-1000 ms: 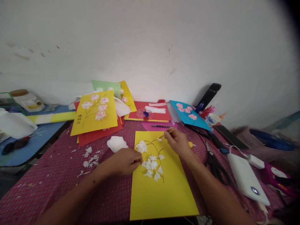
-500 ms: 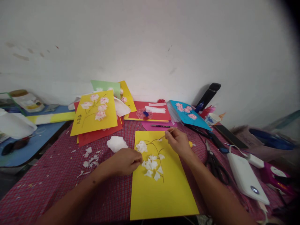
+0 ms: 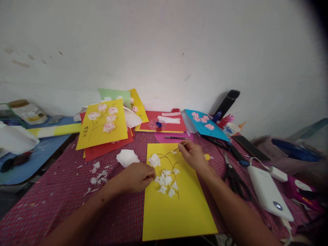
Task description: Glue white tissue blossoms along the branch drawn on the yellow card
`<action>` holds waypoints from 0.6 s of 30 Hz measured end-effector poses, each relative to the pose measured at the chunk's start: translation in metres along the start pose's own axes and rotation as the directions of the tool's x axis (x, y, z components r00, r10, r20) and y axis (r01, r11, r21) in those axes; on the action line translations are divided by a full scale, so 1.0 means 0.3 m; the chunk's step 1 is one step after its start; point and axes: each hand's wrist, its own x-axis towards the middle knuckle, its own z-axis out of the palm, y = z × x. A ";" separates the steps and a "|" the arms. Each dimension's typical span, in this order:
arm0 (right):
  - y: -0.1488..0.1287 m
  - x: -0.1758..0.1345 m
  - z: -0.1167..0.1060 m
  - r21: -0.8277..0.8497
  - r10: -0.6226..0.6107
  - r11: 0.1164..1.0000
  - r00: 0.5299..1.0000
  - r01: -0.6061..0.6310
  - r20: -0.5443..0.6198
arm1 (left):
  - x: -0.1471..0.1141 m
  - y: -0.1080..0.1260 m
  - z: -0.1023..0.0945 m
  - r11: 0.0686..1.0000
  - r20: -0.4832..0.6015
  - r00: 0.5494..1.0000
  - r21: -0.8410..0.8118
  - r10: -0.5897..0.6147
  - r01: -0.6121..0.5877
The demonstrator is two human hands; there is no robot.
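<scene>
A yellow sheet [image 3: 176,218] lies on the checked cloth, with a brown branch drawn on it and clusters of torn white paper petals [image 3: 165,179] along the branch. My right hand [image 3: 194,155] is closed over the upper right of the sheet, pinching a thin stick [image 3: 176,149]. The stick's tip is at a small white paper bit on the branch. My left hand [image 3: 139,177] is closed at the sheet's left edge, its fingertips pressed together; what they hold, if anything, is hidden. Behind it lies a stack of white paper [image 3: 127,158].
Torn paper scraps [image 3: 99,177] lie at left. Finished flower pictures [image 3: 102,123] lean behind them, and a blue one [image 3: 205,124] at back right. Scissors [image 3: 235,179], a white power bank [image 3: 270,194] and a yellow-capped item [image 3: 207,157] lie to the right. A pen [image 3: 176,137] lies behind the sheet.
The camera view has shifted slightly. My right hand has moved a little to the left with the stick; my left hand stays in nearly the same place.
</scene>
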 end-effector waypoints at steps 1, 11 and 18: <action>0.000 0.000 0.000 0.004 0.005 1.000 1.000 -0.005 -0.005 | 0.000 0.001 0.000 1.000 0.002 1.000 0.002 -0.002 0.002; 0.003 -0.004 0.006 0.041 0.013 0.999 1.000 -0.012 -0.004 | -0.003 -0.003 0.002 1.000 0.010 1.000 -0.004 -0.008 0.008; -0.013 -0.014 0.004 0.161 -0.018 0.987 0.998 0.007 0.067 | -0.001 -0.003 0.005 1.000 0.008 1.000 0.008 -0.006 0.006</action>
